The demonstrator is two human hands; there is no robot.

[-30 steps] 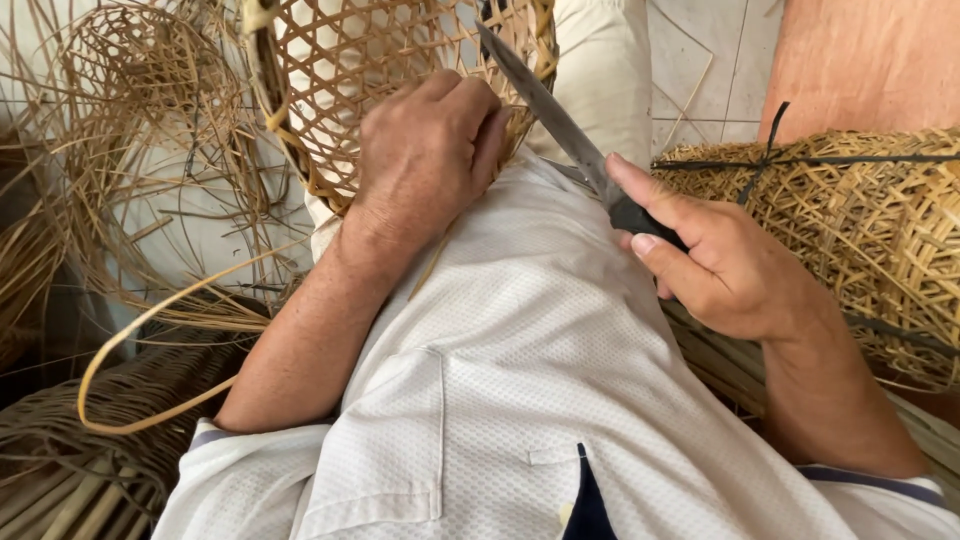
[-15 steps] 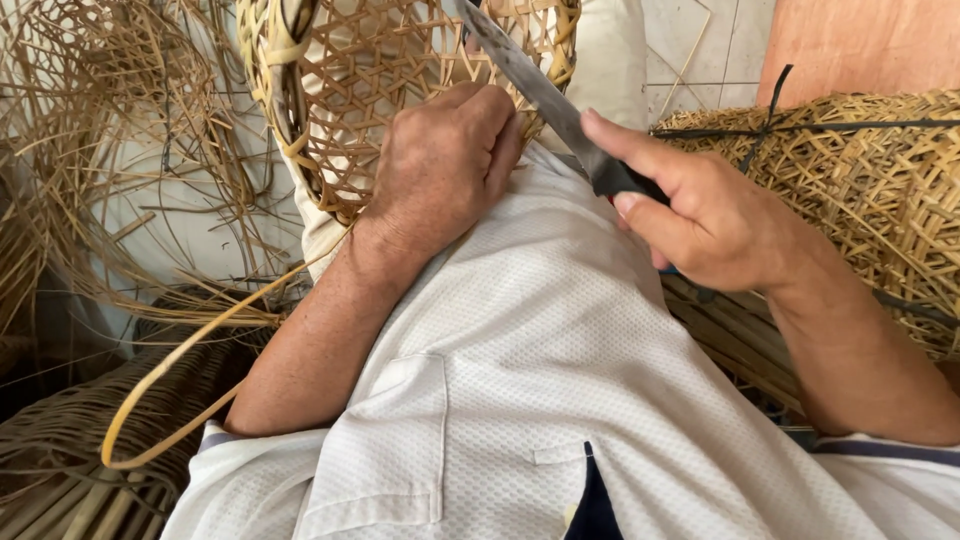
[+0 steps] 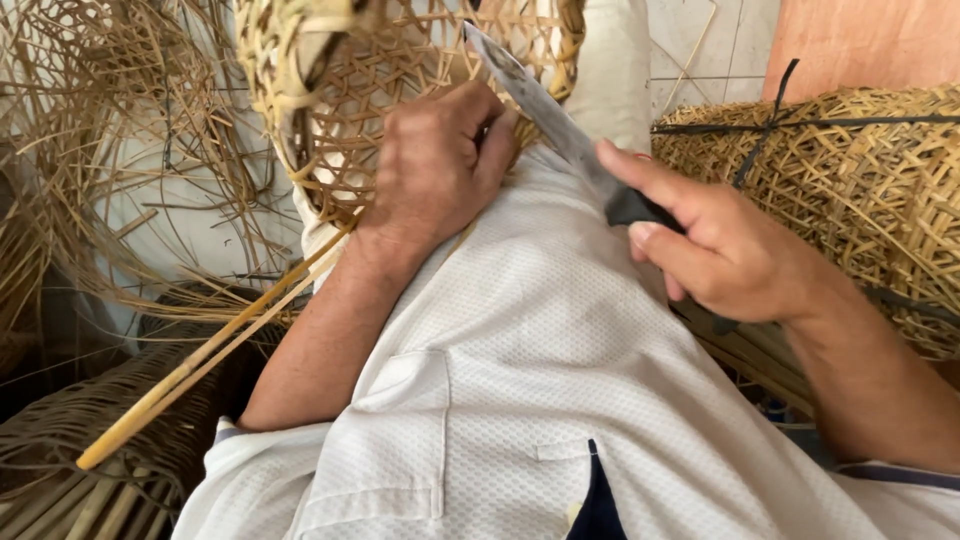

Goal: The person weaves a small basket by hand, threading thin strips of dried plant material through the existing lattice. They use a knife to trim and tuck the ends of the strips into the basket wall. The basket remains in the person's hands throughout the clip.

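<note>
The left hand (image 3: 440, 165) grips the open-weave basket (image 3: 400, 80), which looks empty. The right hand (image 3: 725, 250) clutches a knife (image 3: 545, 115), its blade against the basket's rim.

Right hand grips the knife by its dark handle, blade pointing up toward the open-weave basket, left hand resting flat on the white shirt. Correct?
Not quite. In the head view the left hand is not flat on the white shirt; it is curled against the open-weave basket. The rest stands: the right hand grips the knife by its dark handle, blade pointing up toward the basket.

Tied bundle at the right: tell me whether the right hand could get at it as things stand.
Probably yes: the right hand is right beside the bundle, nothing between, but it is shut on the knife.
</note>
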